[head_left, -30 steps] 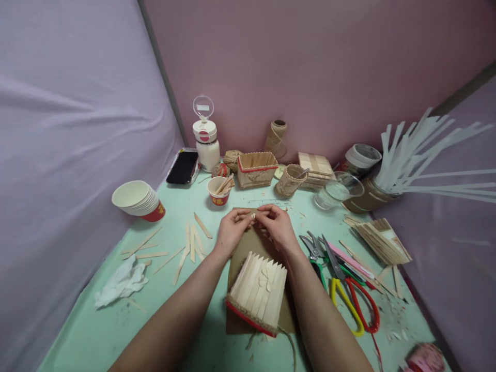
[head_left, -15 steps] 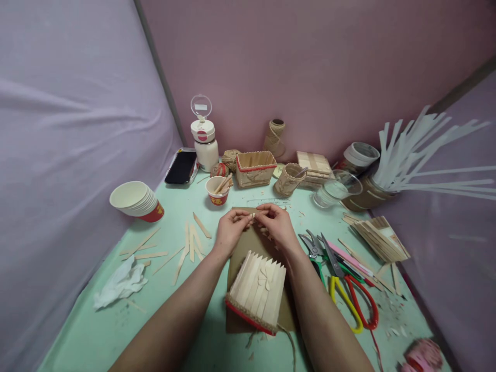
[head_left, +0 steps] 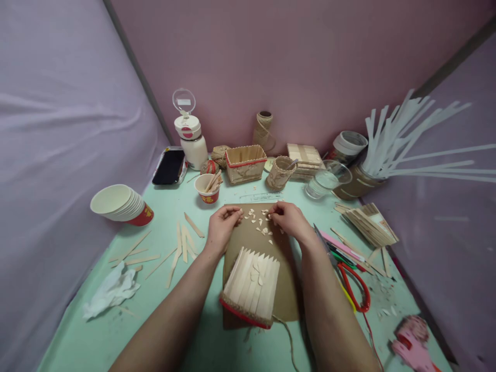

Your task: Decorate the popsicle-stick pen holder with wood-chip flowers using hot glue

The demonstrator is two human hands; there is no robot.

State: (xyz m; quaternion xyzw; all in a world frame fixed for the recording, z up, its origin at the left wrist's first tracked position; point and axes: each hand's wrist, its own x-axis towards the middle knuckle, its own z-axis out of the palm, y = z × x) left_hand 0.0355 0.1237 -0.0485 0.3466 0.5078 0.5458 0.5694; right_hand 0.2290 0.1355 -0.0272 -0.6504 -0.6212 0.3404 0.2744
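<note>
While my left hand pinches a pale chip and my right hand curls, hold unclear, illegible gold lettering marks paper cups by the tabletop's left edge.

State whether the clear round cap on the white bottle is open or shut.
Open: the clear round cap stands raised above the white bottle, not folded down over its top.

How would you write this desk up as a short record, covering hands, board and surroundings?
Left hand: at the brown board, far left corner; grip unclear
Right hand: beside scattered wood chips; grip unclear
On board: wood chips, slatted wooden piece
Left side: stacked paper cups, crumpled tissue
Right side: scissors, red and yellow handles
Back: bottle, basket
</note>
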